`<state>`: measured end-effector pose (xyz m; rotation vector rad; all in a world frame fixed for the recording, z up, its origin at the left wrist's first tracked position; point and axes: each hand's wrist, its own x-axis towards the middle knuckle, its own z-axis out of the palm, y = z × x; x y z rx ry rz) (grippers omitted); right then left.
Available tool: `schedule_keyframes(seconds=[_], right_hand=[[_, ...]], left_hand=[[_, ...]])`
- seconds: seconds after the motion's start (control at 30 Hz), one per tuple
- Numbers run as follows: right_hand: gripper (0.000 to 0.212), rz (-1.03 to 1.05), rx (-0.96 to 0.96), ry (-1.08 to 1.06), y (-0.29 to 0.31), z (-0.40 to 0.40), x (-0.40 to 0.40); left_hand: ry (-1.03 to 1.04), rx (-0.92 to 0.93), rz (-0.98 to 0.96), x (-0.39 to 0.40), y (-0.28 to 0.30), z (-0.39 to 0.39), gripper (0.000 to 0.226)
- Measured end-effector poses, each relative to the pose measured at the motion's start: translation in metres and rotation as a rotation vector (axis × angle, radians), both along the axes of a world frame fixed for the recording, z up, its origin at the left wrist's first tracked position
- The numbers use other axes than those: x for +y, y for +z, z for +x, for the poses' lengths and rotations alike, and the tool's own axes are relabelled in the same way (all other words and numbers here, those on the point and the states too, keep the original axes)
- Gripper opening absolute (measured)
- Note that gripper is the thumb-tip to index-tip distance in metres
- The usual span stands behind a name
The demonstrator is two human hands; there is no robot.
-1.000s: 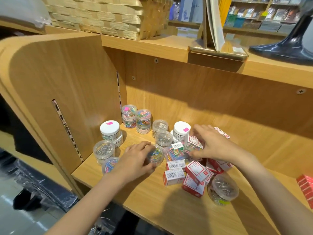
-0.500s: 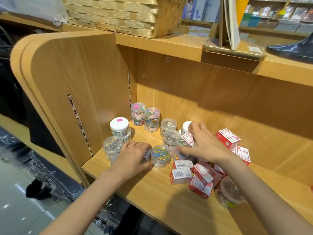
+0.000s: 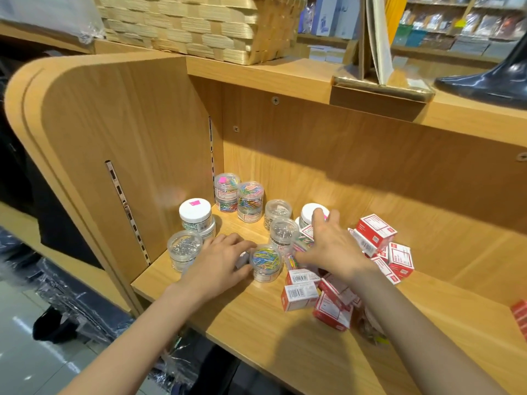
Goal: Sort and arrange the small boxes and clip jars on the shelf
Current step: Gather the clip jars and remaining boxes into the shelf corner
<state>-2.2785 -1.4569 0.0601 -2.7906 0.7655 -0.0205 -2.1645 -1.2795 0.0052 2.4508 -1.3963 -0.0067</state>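
A clear jar of coloured paper clips is sitting upright at mid-shelf, and the left hand is curling round something small and grey just left of it; what it is, I cannot tell. The right hand is reaching with fingers spread over a white-lidded jar and the red-and-white boxes, gripping nothing. A silver-clip jar is standing by the side panel of the wooden shelf.
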Motion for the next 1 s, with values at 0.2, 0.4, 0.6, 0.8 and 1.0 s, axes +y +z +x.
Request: schedule_keyframes(seconds=[0.2, 0.4, 0.6, 0.8, 1.0], right_hand=[[0.057, 0.192, -0.211, 0.22, 0.043, 0.022, -0.009], [0.058, 0.144, -0.241, 0.538, 0.01, 0.091, 0.005], [0.059, -0.121, -0.054, 0.78, -0.021, 0.111, 0.004], [0.055, -0.017, 0.005, 0.775, -0.031, 0.114, -0.003], [0.055, -0.016, 0.001, 0.738, -0.032, 0.111, -0.003]], left_hand=[[0.181, -0.081, -0.35, 0.015, 0.011, 0.016, 0.041], [0.453, 0.007, -0.396, 0.04, 0.014, 0.031, 0.022], [0.475, 0.06, -0.406, 0.05, 0.01, 0.037, 0.024], [0.478, 0.057, -0.304, 0.052, 0.011, 0.041, 0.032], [0.437, 0.172, -0.336, 0.049, 0.007, 0.039, 0.04]])
